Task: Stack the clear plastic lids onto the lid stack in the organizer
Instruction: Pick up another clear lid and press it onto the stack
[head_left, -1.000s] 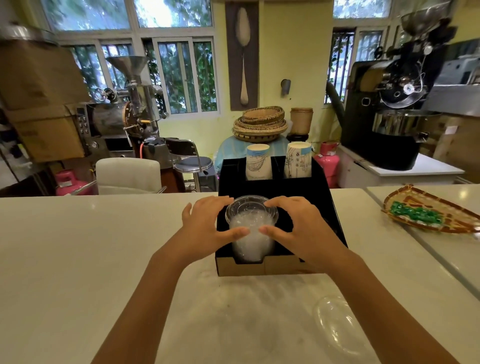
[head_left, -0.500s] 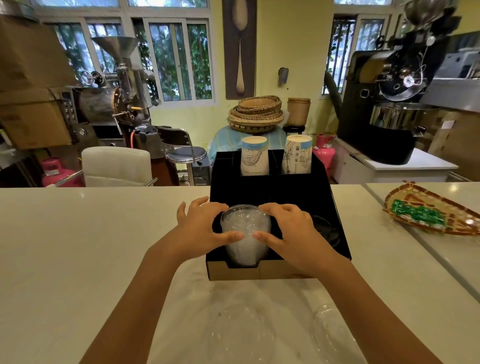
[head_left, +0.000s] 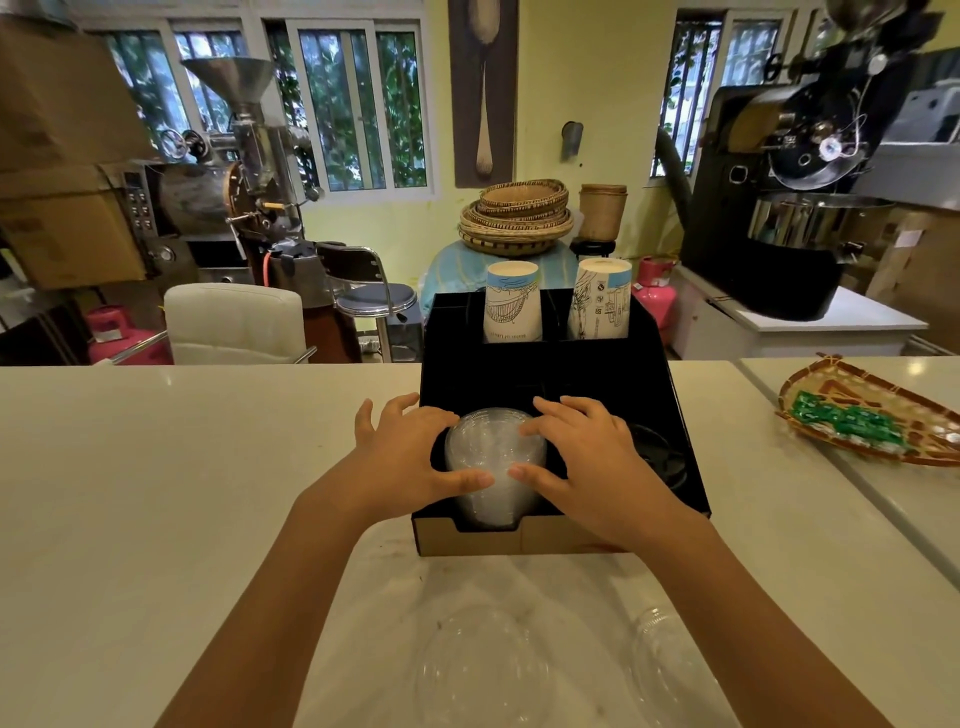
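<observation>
The lid stack (head_left: 493, 467) is clasped from both sides: the left hand (head_left: 402, 460) is pressed to its left flank, thumb laid across the near face, and the right hand (head_left: 582, 457) is pressed to its right flank, fingers spread over the top edge and thumb meeting the near face. Both hands are wrapped around the stack, not clenched into fists. The stack is seated in the front left compartment of the organizer (head_left: 670, 415), and its clear domed top is raised above the cardboard front wall. A dark lid (head_left: 657, 457) is seen in the compartment just right of the stack, partly hidden by the right hand. Two paper cups (head_left: 513, 304) are held upright in the rear compartments of the organizer, side by side. The organizer is set on a pale counter (head_left: 156, 467). Two loose clear lids (head_left: 483, 670) are laid on the counter in front of the organizer, between the forearms and under the right one; their outlines are faint. A woven tray (head_left: 878, 415) is placed well right of the organizer.
</observation>
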